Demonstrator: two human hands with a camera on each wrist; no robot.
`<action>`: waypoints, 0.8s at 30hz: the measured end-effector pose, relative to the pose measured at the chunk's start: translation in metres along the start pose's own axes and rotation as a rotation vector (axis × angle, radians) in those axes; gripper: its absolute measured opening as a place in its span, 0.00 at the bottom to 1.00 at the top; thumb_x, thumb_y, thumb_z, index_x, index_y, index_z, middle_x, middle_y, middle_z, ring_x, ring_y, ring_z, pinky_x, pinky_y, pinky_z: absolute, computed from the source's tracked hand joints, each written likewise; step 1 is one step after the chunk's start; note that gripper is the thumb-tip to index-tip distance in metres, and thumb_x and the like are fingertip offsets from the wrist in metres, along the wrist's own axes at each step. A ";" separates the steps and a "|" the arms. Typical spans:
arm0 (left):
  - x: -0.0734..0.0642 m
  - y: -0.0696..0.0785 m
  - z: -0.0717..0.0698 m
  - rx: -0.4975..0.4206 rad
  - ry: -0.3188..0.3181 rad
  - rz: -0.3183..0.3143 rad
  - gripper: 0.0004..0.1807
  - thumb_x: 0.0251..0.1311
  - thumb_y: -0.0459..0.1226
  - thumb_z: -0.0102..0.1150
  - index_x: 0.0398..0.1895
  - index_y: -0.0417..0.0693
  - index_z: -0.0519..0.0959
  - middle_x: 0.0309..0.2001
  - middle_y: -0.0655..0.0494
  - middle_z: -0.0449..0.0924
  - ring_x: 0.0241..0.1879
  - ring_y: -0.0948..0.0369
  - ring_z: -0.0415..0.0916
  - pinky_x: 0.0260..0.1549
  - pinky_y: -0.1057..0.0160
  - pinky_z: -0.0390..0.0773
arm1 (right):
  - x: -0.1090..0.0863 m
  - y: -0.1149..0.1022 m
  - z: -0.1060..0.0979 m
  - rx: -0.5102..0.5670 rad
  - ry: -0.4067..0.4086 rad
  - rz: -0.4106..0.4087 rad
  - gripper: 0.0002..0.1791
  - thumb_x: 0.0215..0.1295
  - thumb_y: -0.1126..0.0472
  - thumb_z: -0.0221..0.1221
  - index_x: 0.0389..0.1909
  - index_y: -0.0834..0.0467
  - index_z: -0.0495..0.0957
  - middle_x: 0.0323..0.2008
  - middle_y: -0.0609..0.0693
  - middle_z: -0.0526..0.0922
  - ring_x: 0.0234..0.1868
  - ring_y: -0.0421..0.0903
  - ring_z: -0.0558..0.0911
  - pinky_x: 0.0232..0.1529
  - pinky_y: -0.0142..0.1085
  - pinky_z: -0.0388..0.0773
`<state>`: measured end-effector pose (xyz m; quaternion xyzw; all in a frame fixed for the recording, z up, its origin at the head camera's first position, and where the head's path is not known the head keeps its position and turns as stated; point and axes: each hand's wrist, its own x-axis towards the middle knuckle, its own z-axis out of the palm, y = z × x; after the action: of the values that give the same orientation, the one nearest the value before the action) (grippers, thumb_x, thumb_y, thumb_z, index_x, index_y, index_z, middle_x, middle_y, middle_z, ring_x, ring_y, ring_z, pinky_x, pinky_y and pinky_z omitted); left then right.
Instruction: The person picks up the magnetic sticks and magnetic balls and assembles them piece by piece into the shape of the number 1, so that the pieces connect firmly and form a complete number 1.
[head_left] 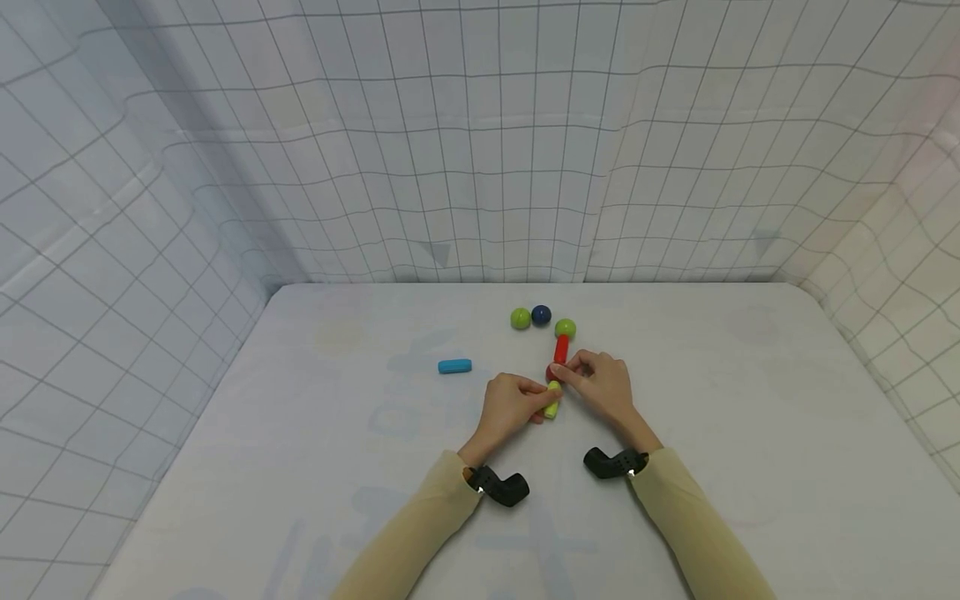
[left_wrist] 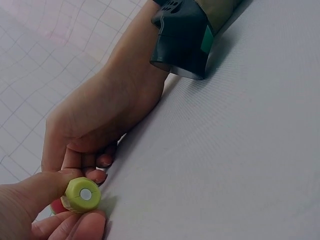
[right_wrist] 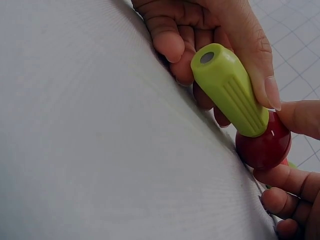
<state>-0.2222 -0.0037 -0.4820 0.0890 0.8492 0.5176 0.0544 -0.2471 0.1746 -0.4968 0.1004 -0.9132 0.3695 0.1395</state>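
Note:
Between the thumb and fingers of my left hand (head_left: 512,407) is a yellow-green ribbed stick (right_wrist: 230,90) with a round grey disc in its end. Its far end meets a dark red ball (right_wrist: 264,145), which my right hand (head_left: 602,385) pinches between thumb and finger. Beyond the ball, a red stick (head_left: 561,348) runs away from me to a green ball (head_left: 566,328), forming one line in the head view. From the left wrist view, the yellow-green stick (left_wrist: 82,194) shows end-on, mostly hiding the red ball behind it.
A second green ball (head_left: 521,318) and a dark blue ball (head_left: 542,315) lie side by side behind the hands. Left of them, a blue stick (head_left: 454,366) lies on the white table (head_left: 720,400). White grid-patterned curtains (head_left: 465,150) surround the table's back and sides.

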 end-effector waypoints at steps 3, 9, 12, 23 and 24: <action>0.000 0.000 0.000 -0.008 -0.003 0.003 0.15 0.53 0.47 0.68 0.30 0.43 0.87 0.13 0.64 0.77 0.14 0.65 0.76 0.16 0.70 0.67 | 0.000 0.000 0.000 0.004 0.003 -0.004 0.17 0.57 0.45 0.63 0.23 0.54 0.81 0.16 0.42 0.72 0.22 0.45 0.68 0.29 0.39 0.58; 0.001 -0.001 0.000 -0.018 -0.008 0.015 0.15 0.54 0.47 0.68 0.30 0.44 0.87 0.14 0.64 0.78 0.14 0.65 0.76 0.16 0.70 0.69 | -0.001 0.000 0.001 0.013 0.003 0.019 0.17 0.58 0.45 0.62 0.23 0.54 0.81 0.17 0.42 0.73 0.24 0.46 0.68 0.31 0.40 0.59; 0.001 -0.003 0.001 -0.012 -0.005 0.017 0.15 0.54 0.48 0.68 0.31 0.44 0.87 0.14 0.65 0.78 0.14 0.66 0.76 0.17 0.70 0.70 | -0.001 0.001 0.001 0.014 0.005 0.030 0.17 0.58 0.44 0.62 0.24 0.54 0.81 0.18 0.42 0.74 0.24 0.46 0.68 0.32 0.39 0.59; 0.003 -0.003 0.003 -0.029 0.004 0.019 0.17 0.54 0.48 0.67 0.32 0.42 0.87 0.16 0.64 0.79 0.14 0.66 0.76 0.16 0.69 0.71 | -0.002 0.002 0.002 0.019 0.024 0.024 0.16 0.58 0.45 0.63 0.25 0.55 0.81 0.18 0.43 0.73 0.24 0.46 0.67 0.31 0.39 0.58; 0.003 -0.004 0.004 -0.033 0.006 0.020 0.17 0.54 0.48 0.67 0.33 0.42 0.87 0.16 0.64 0.79 0.14 0.66 0.77 0.16 0.69 0.72 | -0.002 0.002 0.002 0.020 0.026 0.025 0.17 0.58 0.45 0.63 0.25 0.55 0.82 0.18 0.43 0.74 0.24 0.46 0.67 0.31 0.39 0.58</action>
<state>-0.2249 -0.0016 -0.4869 0.0952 0.8399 0.5322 0.0482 -0.2464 0.1747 -0.5005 0.0852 -0.9087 0.3817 0.1458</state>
